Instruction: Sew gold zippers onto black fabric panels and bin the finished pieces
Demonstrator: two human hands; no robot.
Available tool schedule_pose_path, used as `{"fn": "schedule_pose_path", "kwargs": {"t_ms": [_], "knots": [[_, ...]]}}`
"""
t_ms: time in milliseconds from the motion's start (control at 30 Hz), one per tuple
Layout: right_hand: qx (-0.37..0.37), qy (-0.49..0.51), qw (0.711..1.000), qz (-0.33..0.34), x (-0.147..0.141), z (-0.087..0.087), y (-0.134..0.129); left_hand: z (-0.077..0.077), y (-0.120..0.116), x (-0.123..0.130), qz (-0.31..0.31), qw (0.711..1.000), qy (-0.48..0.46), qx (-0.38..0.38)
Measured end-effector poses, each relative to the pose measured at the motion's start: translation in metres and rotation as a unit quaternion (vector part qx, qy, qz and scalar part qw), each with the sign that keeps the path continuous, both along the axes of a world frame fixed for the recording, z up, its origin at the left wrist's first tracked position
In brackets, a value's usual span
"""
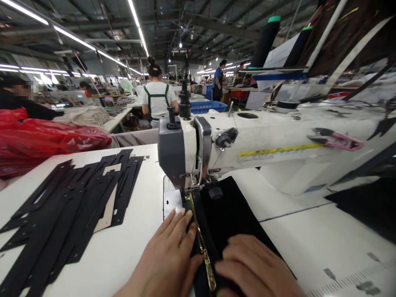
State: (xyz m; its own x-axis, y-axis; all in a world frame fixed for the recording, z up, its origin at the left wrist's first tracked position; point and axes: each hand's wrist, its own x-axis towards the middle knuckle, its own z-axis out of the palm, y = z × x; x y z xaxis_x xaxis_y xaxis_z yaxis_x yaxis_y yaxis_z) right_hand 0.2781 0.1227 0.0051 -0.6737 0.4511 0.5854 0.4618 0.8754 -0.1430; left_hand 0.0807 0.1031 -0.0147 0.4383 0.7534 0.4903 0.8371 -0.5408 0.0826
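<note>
A black fabric piece (230, 210) lies under the head of a white sewing machine (185, 148), with a gold metal zipper (198, 229) running along it toward me. My left hand (168, 255) presses down left of the zipper, fingers stretched flat toward the presser foot (189, 192) and thumb beside the teeth. On the other side, my right hand (253, 264) has its fingers curled over the fabric, close to the gold zipper pull (210, 274). Its fingertips are partly hidden. The zipper's far end reaches the presser foot.
Flat black cut strips (68, 206) are piled on the white table at left. A red plastic bag (46, 138) sits beyond. Pink-handled thread snips (337, 139) rest against the machine arm, near a yellow tape measure (278, 149). Other people work further back.
</note>
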Motion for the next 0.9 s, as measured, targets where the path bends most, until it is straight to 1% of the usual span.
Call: {"fn": "schedule_pose_path", "kwargs": {"t_ms": [33, 100, 200, 300, 433, 533, 600, 800, 900], "knots": [[0.007, -0.011, 1.0, -0.01, -0.002, 0.003, 0.006, 0.001, 0.0, 0.0, -0.002, 1.0, 0.003, -0.002], [0.023, -0.056, 0.998, -0.018, -0.008, 0.004, 0.015, 0.0, -0.001, 0.0, -0.001, 1.0, 0.001, 0.008], [0.018, -0.117, 0.993, -0.001, -0.014, -0.005, 0.021, -0.003, 0.0, -0.001, 0.007, 0.999, -0.015, 0.039], [0.012, -0.139, 0.99, -0.008, -0.015, -0.012, 0.021, -0.005, -0.001, 0.0, 0.006, 0.999, -0.023, 0.04], [0.024, -0.14, 0.99, -0.007, -0.014, -0.013, 0.022, 0.003, -0.002, 0.001, 0.012, 0.999, -0.036, -0.002], [0.023, -0.129, 0.991, -0.004, -0.015, -0.013, 0.025, 0.013, -0.001, 0.001, 0.01, 0.999, -0.025, -0.046], [0.024, -0.121, 0.992, -0.002, -0.017, -0.014, 0.028, 0.017, 0.001, -0.001, 0.005, 0.998, -0.016, -0.062], [0.018, -0.114, 0.993, -0.006, -0.024, -0.017, 0.037, 0.019, 0.013, -0.005, -0.005, 0.998, -0.021, -0.06], [0.003, -0.109, 0.994, -0.006, -0.025, -0.016, 0.041, 0.018, 0.014, -0.005, -0.001, 0.998, -0.018, -0.058]]}}
